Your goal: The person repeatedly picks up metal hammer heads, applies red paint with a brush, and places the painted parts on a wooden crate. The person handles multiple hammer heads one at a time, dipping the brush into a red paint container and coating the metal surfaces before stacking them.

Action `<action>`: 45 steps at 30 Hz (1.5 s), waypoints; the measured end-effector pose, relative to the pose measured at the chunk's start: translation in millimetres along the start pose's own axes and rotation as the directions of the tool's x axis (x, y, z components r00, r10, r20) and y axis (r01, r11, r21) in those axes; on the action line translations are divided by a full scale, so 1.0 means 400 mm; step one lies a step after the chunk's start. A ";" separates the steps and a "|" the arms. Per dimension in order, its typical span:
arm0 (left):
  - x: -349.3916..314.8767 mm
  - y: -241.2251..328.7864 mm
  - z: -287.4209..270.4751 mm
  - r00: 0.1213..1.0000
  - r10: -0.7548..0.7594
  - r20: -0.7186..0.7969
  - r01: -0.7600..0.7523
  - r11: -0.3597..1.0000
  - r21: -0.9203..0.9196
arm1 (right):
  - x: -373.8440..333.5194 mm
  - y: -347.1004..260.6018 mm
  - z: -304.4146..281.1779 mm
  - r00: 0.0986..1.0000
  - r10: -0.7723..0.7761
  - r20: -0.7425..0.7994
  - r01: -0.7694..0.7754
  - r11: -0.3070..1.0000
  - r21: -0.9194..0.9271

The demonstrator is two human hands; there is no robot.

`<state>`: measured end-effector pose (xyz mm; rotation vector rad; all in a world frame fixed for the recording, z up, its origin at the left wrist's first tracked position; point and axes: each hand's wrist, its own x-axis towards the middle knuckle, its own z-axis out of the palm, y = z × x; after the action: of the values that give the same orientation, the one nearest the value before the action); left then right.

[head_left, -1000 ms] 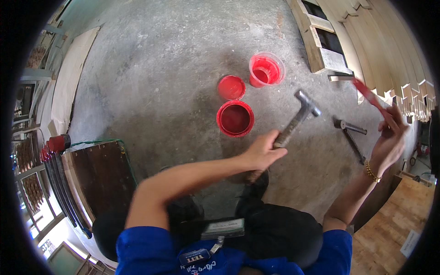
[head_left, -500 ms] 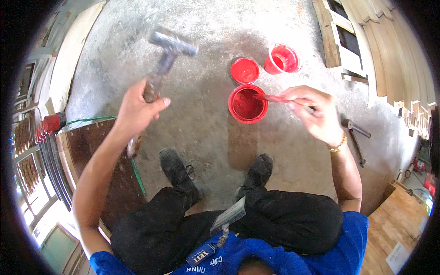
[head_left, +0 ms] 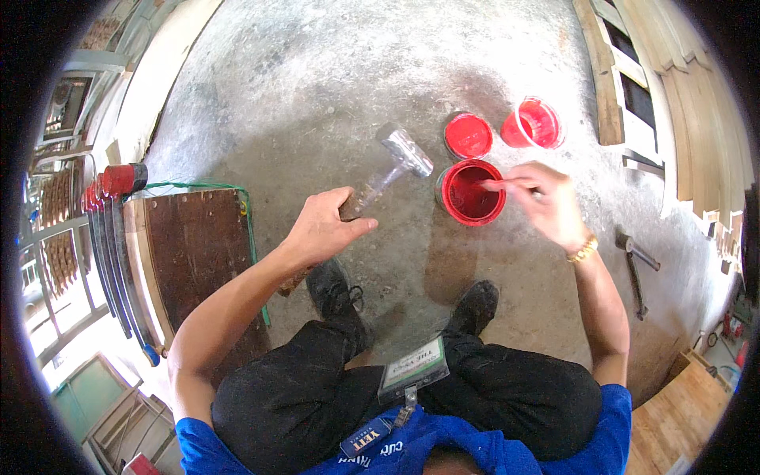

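Note:
My left hand [head_left: 323, 229] is closed round the handle of a hammer [head_left: 407, 153], its silvery metal head tilted up near the paint can and blurred. A thin paintbrush [head_left: 507, 184] is pinched in my right hand [head_left: 552, 204], with its red tip over or inside the mouth of the can. The open paint can [head_left: 473, 222] stands on the floor with red paint inside and on its rim. Touching or close behind it lies a round red-coated lid [head_left: 469, 136]. To the right of that, a small pail [head_left: 556, 133] with a pale hoop handle is red inside.
Another hammer [head_left: 636, 277] lies on the floor right of my right arm. Left stands a dark brown wooden box [head_left: 198, 237], with green cord [head_left: 252, 245] and several long dark bars with red ends [head_left: 119, 180]. Wooden planks [head_left: 701, 119] stack at the right; a wooden board [head_left: 681, 416] sits lower right.
My left hand has brought the hammer rightward and down, its head now close to the can. My right hand keeps the brush at the can. The whole view has shifted slightly.

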<state>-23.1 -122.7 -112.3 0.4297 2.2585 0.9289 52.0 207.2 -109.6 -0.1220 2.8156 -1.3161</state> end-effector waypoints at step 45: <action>0.029 0.177 0.016 0.733 0.490 0.472 0.260 0.440 -0.859 | -0.081 -0.137 -0.070 0.735 -0.465 -0.494 0.530 0.848 -0.011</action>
<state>-23.8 -64.2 -70.1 0.3387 0.8026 1.5866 85.8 196.3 -49.9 -0.6931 3.2287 -1.8652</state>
